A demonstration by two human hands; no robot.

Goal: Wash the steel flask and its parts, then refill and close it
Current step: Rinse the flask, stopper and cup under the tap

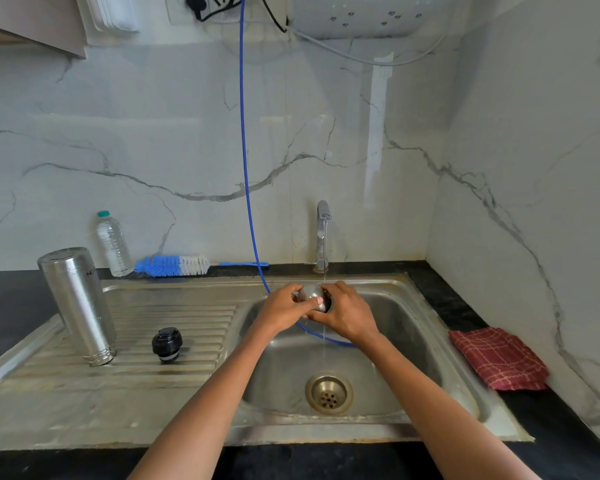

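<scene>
From the head camera, the person is rinsing the flask's steel cup [313, 296] under a thin stream running from the tap [323, 233], so the washing step looks to be in hand. The left hand [284, 308] and the right hand [347, 311] are both holding the cup over the sink [430, 327], fingers [317, 301] curled round its smooth, rounded, shiny shell. The flask [78, 304] is standing upside down on the ridged draining board at the left, a tall brushed-steel cylinder, and its black plastic stopper [167, 344] is sitting just to its right, apart from it. A blue-and-white bristle brush [174, 265] is lying at the far edge of the dark bench [568, 434], near a clear plastic bottle [113, 244]. Next, judging by this, the cup is needing turning under the water, then setting down to drain.
</scene>
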